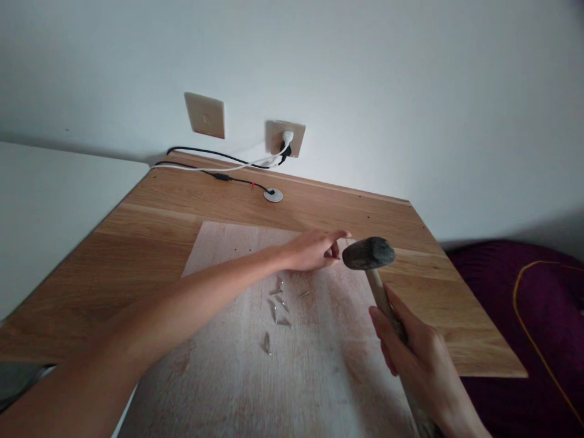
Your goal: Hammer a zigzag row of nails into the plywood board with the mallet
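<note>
My left hand (310,249) rests at the far right part of a pale, whitish board (319,353). Its thumb and a curled finger are pinched together, and a small dark tip, which looks like a nail's, shows at them; the index finger reaches out above. My right hand (420,359) is wrapped around the wooden handle of a mallet (368,253). The mallet's dark, worn head hangs just right of my left fingertips, over the board's right edge. Several loose nails (279,304) lie scattered on the board, nearer to me than my left hand.
Beneath the board is a wooden tabletop (438,304) against a white wall. Black and white cables run from a wall socket (296,140) along its back, one into a round grommet (273,195). A white panel (68,207) stands left; purple fabric (493,286) lies right.
</note>
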Demonstrator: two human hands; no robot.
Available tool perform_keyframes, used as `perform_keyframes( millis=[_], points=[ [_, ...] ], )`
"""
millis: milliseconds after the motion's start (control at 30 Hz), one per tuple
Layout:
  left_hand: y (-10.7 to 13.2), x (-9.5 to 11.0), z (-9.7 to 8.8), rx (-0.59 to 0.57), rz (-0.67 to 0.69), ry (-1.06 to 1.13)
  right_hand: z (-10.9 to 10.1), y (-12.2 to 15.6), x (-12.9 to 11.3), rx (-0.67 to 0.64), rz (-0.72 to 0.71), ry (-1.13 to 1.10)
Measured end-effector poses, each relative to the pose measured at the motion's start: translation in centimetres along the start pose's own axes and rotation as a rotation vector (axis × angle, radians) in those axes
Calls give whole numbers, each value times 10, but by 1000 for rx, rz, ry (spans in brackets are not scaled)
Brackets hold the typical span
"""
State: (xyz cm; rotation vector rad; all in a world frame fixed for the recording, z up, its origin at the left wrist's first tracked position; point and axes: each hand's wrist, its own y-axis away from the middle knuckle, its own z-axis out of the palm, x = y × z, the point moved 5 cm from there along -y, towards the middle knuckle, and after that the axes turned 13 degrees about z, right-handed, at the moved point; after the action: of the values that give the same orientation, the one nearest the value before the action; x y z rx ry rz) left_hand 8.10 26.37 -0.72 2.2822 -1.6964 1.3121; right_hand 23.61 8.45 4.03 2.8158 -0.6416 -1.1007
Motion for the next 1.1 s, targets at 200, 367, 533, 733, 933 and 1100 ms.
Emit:
perform_keyframes(
  millis=[200, 367, 533, 733, 933, 1100],
  points=[
    [0, 4, -4, -15, -22, -1, -2, -7, 4, -3, -71, 28],
    [0, 4, -3, -22, -5, 2, -4, -14, 16, 26, -122, 30],
    [1, 3, -4, 1, -9, 5, 4, -14, 18, -4, -140, 46],
    [0, 3, -4, 2, -9, 4, 3, -10, 10, 1, -108, 39],
    [1, 2, -3, 1, -35, -1, 3, 5, 16, -54, 65, -36],
    [1, 6, -5, -12, -18, -44, 9, 23, 33, -86, 170, -74]
  ],
)
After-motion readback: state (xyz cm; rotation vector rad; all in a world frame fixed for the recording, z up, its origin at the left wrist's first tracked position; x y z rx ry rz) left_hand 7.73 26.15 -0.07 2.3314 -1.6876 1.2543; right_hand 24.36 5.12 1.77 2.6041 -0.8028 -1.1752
